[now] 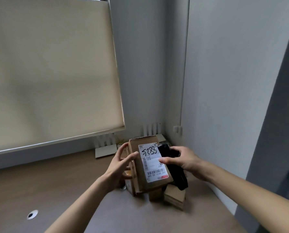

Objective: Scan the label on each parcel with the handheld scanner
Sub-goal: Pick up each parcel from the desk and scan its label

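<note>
Bare forearms were seen reaching in from six o'clock toward a small heap of cardboard parcels at the corner of a brown table [39, 190]. At the end of the right forearm, the right hand [182, 159] was wrapped around a black handheld scanner [172, 165], its thumb laid across the device. The scanner was held just beside the three o'clock edge of the white shipping label [153, 163] on the top parcel [145, 163]. The left hand [122, 161] was held open with fingers spread, fingertips touching the parcel's nine o'clock edge to steady it. "5288" had been handwritten on the label above its barcodes.

The step in hand was judged to be the scan of this top parcel. The next move would call for the scanner's window to be aimed squarely at a barcode.

Under the top parcel, toward five o'clock, smaller brown boxes [175, 196] were stacked, their labels unseen. All boxes were closed, so no contents could be told. Flat cardboard [105, 150] lay toward eleven o'clock.
</note>
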The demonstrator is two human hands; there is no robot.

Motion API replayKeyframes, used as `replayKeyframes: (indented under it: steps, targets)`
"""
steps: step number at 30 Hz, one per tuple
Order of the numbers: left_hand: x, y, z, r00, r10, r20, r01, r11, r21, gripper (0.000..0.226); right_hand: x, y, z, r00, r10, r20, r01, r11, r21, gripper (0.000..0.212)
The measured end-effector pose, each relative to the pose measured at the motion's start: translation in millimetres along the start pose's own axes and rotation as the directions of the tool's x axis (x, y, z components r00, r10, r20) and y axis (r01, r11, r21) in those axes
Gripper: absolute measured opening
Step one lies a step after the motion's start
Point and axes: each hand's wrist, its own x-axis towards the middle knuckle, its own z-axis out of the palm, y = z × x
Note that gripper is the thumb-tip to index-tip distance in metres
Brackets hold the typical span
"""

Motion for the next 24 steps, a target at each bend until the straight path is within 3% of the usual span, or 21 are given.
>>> replayKeyframes:
  steps: [6,8,11,15,19,24]
  targets:
    - [-25,-5,-34,0.985,0.054,-0.166,-0.042,0.997,0.071,0.069,-10,-19,30,0.999,-0.028,0.022,0.029,0.996,-0.088,0.032]
    - [-32,-3,-48,0.97,0.077,-0.229,-0.068,0.997,0.048,0.064,-8,-21,42,1.0,-0.025,-0.015,0.022,0.987,-0.157,0.04]
    - [-42,-2,-74,0.944,0.122,-0.305,-0.119,0.993,0.029,0.074,-8,-24,61,0.996,0.0,-0.089,-0.028,0.95,-0.312,0.058]
    - [-57,-1,-107,0.909,0.175,-0.378,-0.18,0.983,0.021,0.071,-6,-32,87,0.996,0.029,-0.082,-0.071,0.819,-0.57,0.086]
    - [-69,-1,-132,0.862,0.214,-0.459,-0.192,0.977,0.095,0.07,-15,-47,114,0.996,0.045,-0.082,-0.092,0.653,-0.751,0.078]
    - [-86,1,-153,0.827,0.258,-0.499,-0.226,0.966,0.124,0.066,-26,-56,140,0.994,0.036,-0.106,-0.11,0.506,-0.856,0.077]
